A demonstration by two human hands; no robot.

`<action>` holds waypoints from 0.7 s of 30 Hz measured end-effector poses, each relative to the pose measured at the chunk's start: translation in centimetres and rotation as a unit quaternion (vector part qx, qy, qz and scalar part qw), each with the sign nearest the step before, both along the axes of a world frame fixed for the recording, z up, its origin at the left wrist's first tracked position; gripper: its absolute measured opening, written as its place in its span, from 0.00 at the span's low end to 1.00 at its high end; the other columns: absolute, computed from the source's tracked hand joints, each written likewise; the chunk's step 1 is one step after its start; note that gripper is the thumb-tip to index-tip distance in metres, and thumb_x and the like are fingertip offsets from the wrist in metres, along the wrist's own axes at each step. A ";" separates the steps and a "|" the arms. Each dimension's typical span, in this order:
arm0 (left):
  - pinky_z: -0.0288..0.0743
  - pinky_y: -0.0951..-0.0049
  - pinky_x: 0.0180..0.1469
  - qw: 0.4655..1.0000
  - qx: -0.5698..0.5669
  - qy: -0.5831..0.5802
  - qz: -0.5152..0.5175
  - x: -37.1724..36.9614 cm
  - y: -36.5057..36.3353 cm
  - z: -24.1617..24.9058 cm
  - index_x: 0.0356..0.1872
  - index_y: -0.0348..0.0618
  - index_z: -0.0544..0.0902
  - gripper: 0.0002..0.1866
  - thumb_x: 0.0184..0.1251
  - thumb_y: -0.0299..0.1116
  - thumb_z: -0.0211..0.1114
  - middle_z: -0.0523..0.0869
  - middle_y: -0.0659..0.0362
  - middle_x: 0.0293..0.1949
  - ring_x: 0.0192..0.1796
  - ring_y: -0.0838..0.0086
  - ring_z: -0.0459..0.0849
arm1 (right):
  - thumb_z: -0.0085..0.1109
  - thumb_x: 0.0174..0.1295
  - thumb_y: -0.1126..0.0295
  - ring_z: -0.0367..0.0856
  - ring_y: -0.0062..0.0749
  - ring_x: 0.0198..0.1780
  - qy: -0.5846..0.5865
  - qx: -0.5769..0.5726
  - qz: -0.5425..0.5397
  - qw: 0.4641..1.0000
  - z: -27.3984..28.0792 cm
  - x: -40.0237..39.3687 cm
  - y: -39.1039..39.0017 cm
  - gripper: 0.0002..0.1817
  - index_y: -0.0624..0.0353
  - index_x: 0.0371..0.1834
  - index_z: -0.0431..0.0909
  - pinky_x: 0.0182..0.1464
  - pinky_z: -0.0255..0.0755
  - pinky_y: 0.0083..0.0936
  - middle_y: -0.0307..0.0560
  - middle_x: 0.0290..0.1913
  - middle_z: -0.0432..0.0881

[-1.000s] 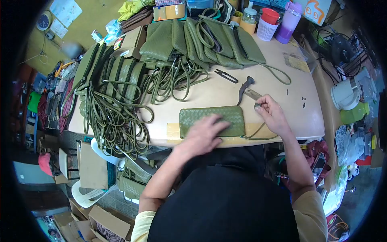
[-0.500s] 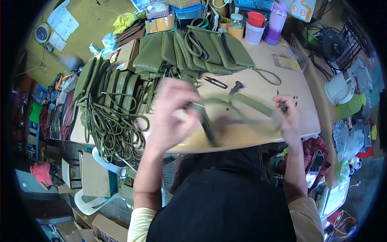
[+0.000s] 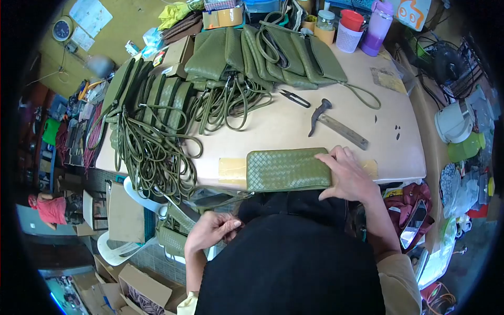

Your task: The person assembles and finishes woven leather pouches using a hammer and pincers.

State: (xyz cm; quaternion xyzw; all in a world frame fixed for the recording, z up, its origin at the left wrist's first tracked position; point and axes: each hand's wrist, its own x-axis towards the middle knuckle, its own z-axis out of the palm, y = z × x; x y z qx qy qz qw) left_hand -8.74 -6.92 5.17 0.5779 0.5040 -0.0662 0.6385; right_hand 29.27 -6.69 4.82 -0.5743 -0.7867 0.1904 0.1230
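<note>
A woven olive-green pouch (image 3: 287, 170) lies flat at the table's near edge. My right hand (image 3: 349, 176) grips its right end, fingers over the top and thumb at the near edge. Below the table edge, left of the black apron (image 3: 283, 252), is my left hand (image 3: 212, 231) with curled fingers; whatever they hold is hidden. A green strap (image 3: 223, 199) runs from near the pouch's near left corner toward the left. Beyond the pouch lie a hammer (image 3: 338, 127) and small black thread snips (image 3: 295, 98).
Stacked green pouches (image 3: 212, 55) line the back, with more pouches (image 3: 163, 102) and a tangle of cord straps (image 3: 152, 152) at left. A purple bottle (image 3: 379, 29) and red cup (image 3: 351, 20) stand back right. Another person (image 3: 51, 209) is far left.
The blurred strap is no longer stretched between my raised hands. My left hand has dropped below the table edge, and my right hand has moved onto the pouch, which now lies before me.
</note>
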 end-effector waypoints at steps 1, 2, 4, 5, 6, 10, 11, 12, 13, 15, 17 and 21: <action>0.78 0.67 0.42 1.000 -0.001 0.001 0.003 0.9 -0.1 1.0 0.52 0.37 0.79 0.22 0.67 0.45 0.66 0.83 0.52 0.47 0.40 0.72 0.84 | 0.80 0.36 0.61 0.67 0.47 0.55 0.015 0.016 -0.007 1.000 -0.1 -0.9 -0.4 0.40 0.52 0.59 0.74 0.57 0.64 0.39 0.50 0.49 0.68; 0.75 0.63 0.48 0.961 0.271 -0.023 -0.039 3.0 0.3 2.0 0.53 0.40 0.79 0.24 0.62 0.45 0.69 0.82 0.52 0.50 0.47 0.67 0.82 | 0.80 0.36 0.61 0.67 0.47 0.55 0.030 0.031 -0.014 0.999 -0.4 -1.7 -0.8 0.40 0.52 0.59 0.74 0.57 0.64 0.39 0.51 0.49 0.69; 0.67 0.57 0.61 0.822 0.568 -0.023 -0.044 7.0 1.4 1.5 0.52 0.45 0.80 0.26 0.52 0.42 0.74 0.78 0.52 0.56 0.60 0.56 0.73 | 0.78 0.41 0.60 0.69 0.46 0.52 0.034 0.081 -0.012 0.996 -3.3 -2.3 -0.6 0.34 0.55 0.54 0.77 0.56 0.66 0.38 0.49 0.47 0.70; 0.68 0.58 0.60 0.792 0.608 -0.029 -0.050 7.6 2.8 -1.0 0.53 0.43 0.80 0.25 0.54 0.41 0.73 0.79 0.51 0.55 0.58 0.55 0.75 | 0.77 0.42 0.60 0.70 0.46 0.51 0.082 0.080 -0.002 0.993 -4.3 -1.7 -0.3 0.31 0.56 0.51 0.78 0.54 0.67 0.37 0.48 0.45 0.71; 0.68 0.58 0.60 0.790 0.611 -0.031 -0.048 7.4 4.3 -3.5 0.53 0.43 0.80 0.25 0.54 0.41 0.73 0.79 0.51 0.55 0.58 0.55 0.75 | 0.76 0.44 0.60 0.71 0.46 0.50 0.129 0.081 0.008 0.988 -4.5 -1.2 0.2 0.28 0.57 0.48 0.80 0.53 0.68 0.36 0.47 0.44 0.72; 0.71 0.59 0.59 0.810 0.577 -0.061 -0.080 7.6 6.7 -6.0 0.54 0.39 0.81 0.27 0.52 0.39 0.74 0.80 0.50 0.54 0.57 0.54 0.77 | 0.75 0.44 0.62 0.71 0.43 0.46 0.119 0.095 0.007 0.988 -4.6 -0.4 1.0 0.23 0.59 0.44 0.82 0.51 0.69 0.35 0.47 0.41 0.73; 0.71 0.60 0.58 0.792 0.599 -0.070 -0.094 8.3 6.1 -4.7 0.51 0.39 0.82 0.24 0.53 0.36 0.73 0.81 0.51 0.53 0.55 0.56 0.77 | 0.75 0.44 0.62 0.71 0.43 0.46 0.118 0.097 0.003 0.988 -4.2 -0.4 0.7 0.23 0.59 0.44 0.82 0.51 0.69 0.35 0.47 0.41 0.73; 0.72 0.60 0.58 0.774 0.619 -0.078 -0.107 8.6 5.6 -3.9 0.49 0.39 0.84 0.20 0.53 0.32 0.73 0.82 0.52 0.52 0.54 0.57 0.78 | 0.74 0.47 0.61 0.72 0.43 0.46 0.089 0.119 0.019 0.989 -3.6 -0.6 0.3 0.22 0.59 0.43 0.82 0.51 0.69 0.35 0.46 0.41 0.74; 0.72 0.59 0.58 0.774 0.617 -0.070 -0.123 8.5 5.2 -4.0 0.50 0.39 0.83 0.21 0.54 0.33 0.72 0.82 0.53 0.52 0.53 0.57 0.78 | 0.72 0.49 0.61 0.72 0.43 0.46 0.060 0.140 0.038 0.988 -3.2 -0.7 0.2 0.20 0.59 0.43 0.82 0.51 0.70 0.34 0.46 0.41 0.74; 0.71 0.58 0.59 0.772 0.626 -0.057 -0.099 7.8 6.1 -5.0 0.52 0.41 0.82 0.23 0.54 0.36 0.72 0.81 0.53 0.54 0.53 0.57 0.79 | 0.71 0.51 0.61 0.73 0.43 0.46 0.072 0.148 0.033 0.986 -4.4 -0.3 0.7 0.19 0.60 0.42 0.83 0.51 0.70 0.35 0.46 0.40 0.74; 0.74 0.59 0.57 0.755 0.653 -0.008 -0.067 7.6 6.9 -5.2 0.54 0.43 0.82 0.24 0.55 0.38 0.72 0.79 0.52 0.57 0.51 0.56 0.80 | 0.70 0.52 0.61 0.73 0.42 0.46 0.086 0.155 0.026 0.984 -4.9 0.2 1.6 0.17 0.61 0.41 0.83 0.51 0.70 0.35 0.46 0.40 0.75; 0.77 0.61 0.53 0.786 0.618 -0.038 -0.006 8.8 7.1 -4.2 0.51 0.39 0.82 0.20 0.57 0.33 0.70 0.84 0.51 0.49 0.51 0.54 0.81 | 0.67 0.56 0.63 0.74 0.43 0.44 0.161 0.063 0.006 0.985 -4.6 1.0 3.4 0.13 0.62 0.36 0.84 0.49 0.70 0.36 0.48 0.37 0.75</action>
